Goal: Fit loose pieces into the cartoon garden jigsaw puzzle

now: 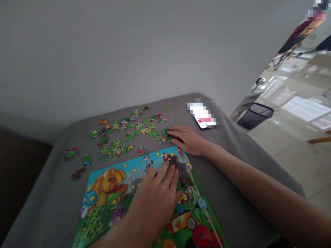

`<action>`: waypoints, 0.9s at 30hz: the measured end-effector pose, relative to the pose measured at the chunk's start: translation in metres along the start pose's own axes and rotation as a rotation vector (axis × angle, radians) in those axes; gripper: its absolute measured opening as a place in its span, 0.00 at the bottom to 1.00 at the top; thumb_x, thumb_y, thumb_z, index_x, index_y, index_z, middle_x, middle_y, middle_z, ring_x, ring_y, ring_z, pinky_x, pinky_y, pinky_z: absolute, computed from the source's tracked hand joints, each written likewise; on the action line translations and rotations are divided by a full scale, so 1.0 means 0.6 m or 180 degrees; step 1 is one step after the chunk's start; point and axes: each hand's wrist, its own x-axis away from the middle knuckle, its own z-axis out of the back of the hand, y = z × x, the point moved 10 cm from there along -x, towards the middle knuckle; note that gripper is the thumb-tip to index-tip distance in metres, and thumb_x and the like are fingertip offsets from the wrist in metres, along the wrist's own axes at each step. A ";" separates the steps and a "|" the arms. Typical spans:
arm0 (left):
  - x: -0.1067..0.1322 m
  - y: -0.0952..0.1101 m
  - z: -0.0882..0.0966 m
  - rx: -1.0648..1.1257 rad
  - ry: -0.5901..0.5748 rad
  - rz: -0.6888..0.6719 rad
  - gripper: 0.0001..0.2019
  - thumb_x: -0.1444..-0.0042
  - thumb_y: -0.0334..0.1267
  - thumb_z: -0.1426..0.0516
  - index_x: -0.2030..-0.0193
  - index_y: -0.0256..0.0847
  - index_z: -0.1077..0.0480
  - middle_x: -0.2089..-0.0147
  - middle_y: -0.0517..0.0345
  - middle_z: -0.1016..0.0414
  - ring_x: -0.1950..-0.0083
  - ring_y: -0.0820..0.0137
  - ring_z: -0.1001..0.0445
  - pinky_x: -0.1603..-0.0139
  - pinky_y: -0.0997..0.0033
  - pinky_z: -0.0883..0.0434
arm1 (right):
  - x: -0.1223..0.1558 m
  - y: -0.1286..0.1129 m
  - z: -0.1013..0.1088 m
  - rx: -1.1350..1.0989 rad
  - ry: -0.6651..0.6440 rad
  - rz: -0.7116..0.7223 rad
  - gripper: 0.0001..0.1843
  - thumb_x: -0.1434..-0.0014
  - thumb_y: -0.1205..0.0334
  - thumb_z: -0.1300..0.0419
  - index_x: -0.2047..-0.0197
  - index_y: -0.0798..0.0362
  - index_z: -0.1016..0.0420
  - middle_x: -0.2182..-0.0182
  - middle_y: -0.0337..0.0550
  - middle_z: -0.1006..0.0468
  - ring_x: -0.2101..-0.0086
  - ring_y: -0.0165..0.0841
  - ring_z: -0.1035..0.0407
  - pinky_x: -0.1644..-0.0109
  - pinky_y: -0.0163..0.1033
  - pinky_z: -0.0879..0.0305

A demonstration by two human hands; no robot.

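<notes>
A colourful jigsaw board (108, 193) with a pumpkin and cartoon figures lies on the grey cloth of the table (232, 193) in front of me. My left hand (157, 196) rests flat on the board, fingers stretched toward its upper right corner. My right hand (187, 137) lies palm down just beyond the board's top right corner, fingertips touching loose puzzle pieces (129, 132). Several loose pieces are scattered across the far half of the table. I cannot see a piece held in either hand.
A phone (203, 119) with its screen lit lies at the table's far right corner. A white wall stands behind the table. To the right is a shiny tiled floor with a dark bin (254, 115) and furniture further off.
</notes>
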 end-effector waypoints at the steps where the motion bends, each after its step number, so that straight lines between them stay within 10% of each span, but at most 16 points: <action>1: 0.003 0.004 -0.002 0.0012 0.0040 0.0026 0.21 0.30 0.45 0.50 0.41 0.35 0.26 0.39 0.43 0.25 0.36 0.51 0.29 0.47 0.50 0.29 | 0.000 0.000 -0.001 0.0004 -0.0003 -0.0004 0.22 0.30 0.59 0.48 0.36 0.51 0.30 0.36 0.51 0.31 0.35 0.43 0.40 0.33 0.57 0.44; 13: 0.029 0.009 -0.032 0.0162 -0.0314 0.0095 0.39 0.34 0.62 0.53 0.33 0.26 0.36 0.30 0.35 0.40 0.30 0.46 0.38 0.35 0.35 0.36 | 0.003 -0.027 0.016 0.0067 0.0133 0.0310 0.19 0.30 0.61 0.49 0.41 0.52 0.25 0.39 0.51 0.26 0.39 0.41 0.34 0.34 0.54 0.39; 27: 0.079 -0.038 -0.034 0.0796 -0.0867 -0.0251 0.37 0.32 0.61 0.54 0.25 0.40 0.50 0.25 0.49 0.50 0.26 0.52 0.44 0.29 0.48 0.40 | 0.002 0.011 0.030 0.0634 0.0400 -0.0072 0.20 0.32 0.67 0.49 0.44 0.59 0.22 0.45 0.55 0.22 0.43 0.44 0.31 0.36 0.52 0.37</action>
